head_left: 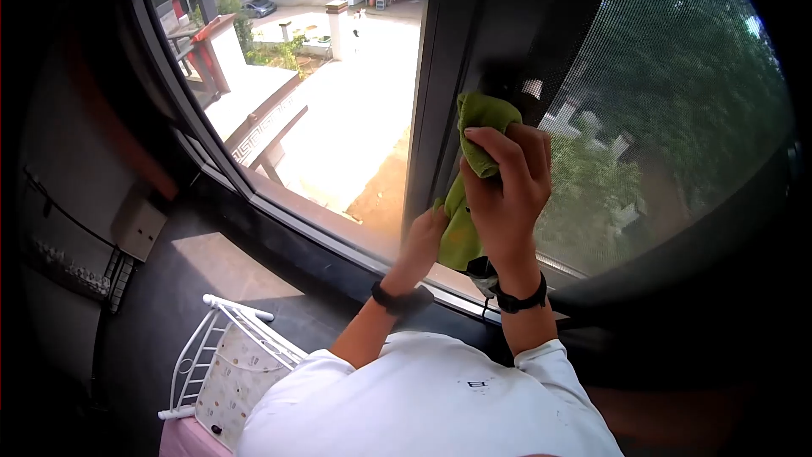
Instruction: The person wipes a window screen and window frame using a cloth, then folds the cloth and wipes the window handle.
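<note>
A green cloth point(459, 237) hangs against the dark window frame point(452, 59). My right hand point(512, 182) has its fingers wrapped round the upper, folded part of the cloth, near the edge of the mesh screen point(677, 118). Lower and to the left, my left hand point(420, 245) grips the cloth's left edge beside the frame; its fingertips are partly hidden. Both wrists wear dark bands. A small dark and grey item point(482, 272) is by my right wrist, too unclear to name.
The window sill point(288, 224) runs below the glass. A white metal bed rail point(190, 355) with a patterned panel stands at lower left, above pink fabric point(190, 440). Outside are a courtyard, a building and a parked car point(260, 8).
</note>
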{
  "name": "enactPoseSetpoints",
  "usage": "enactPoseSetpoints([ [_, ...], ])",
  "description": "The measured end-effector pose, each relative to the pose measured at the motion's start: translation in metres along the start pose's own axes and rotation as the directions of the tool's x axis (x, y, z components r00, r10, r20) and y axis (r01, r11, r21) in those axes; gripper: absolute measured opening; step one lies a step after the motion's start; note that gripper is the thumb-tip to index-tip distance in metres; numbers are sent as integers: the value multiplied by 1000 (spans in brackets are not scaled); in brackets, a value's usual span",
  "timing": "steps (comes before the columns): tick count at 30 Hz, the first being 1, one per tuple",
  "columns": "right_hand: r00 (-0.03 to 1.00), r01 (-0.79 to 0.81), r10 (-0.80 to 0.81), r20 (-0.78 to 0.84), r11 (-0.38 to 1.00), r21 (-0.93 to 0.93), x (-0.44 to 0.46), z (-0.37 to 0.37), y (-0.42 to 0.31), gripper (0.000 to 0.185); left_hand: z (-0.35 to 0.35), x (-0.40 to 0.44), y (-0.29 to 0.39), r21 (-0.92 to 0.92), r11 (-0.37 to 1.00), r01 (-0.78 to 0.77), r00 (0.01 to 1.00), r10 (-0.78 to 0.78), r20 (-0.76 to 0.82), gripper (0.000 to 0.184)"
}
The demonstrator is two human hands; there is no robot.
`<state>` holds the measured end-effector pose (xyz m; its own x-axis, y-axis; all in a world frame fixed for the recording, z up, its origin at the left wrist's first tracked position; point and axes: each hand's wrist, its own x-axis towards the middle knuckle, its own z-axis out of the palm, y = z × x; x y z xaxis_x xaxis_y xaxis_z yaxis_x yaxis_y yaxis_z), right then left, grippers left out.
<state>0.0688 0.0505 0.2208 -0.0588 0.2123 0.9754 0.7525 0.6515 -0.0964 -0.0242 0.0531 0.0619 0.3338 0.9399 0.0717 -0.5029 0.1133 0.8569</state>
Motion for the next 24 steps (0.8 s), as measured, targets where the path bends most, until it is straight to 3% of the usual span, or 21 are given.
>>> enactPoseSetpoints([
  [4,998,-6,7,59,1000,-10,11,-4,-5,33,-9,2,9,158,983,-98,995,102,-19,38],
  [7,981,29,-21,195,999,-38,36,-6,-2,33,1,2,57,-188,956,-227,973,215,-81,42],
  [10,979,113,-96,181,990,-89,36,-5,-4,37,-5,3,82,-283,926,-249,968,234,-85,48],
  [12,982,111,-96,161,989,-93,26,-5,-5,36,-15,4,70,-266,931,-249,968,239,-69,49],
  [15,988,93,-82,128,992,-82,13,-10,-10,35,-16,-5,43,-88,984,-154,986,147,-80,56],
  [19,991,90,-86,104,995,-37,14,-10,-9,36,-17,-9,31,-151,985,-80,996,84,17,48],
  [22,989,69,-62,132,997,-45,37,-7,0,36,-10,-12,52,-291,943,-163,984,178,24,50],
  [24,990,56,-47,135,997,-61,39,-7,1,37,-12,-13,58,-382,885,-265,937,330,115,49],
])
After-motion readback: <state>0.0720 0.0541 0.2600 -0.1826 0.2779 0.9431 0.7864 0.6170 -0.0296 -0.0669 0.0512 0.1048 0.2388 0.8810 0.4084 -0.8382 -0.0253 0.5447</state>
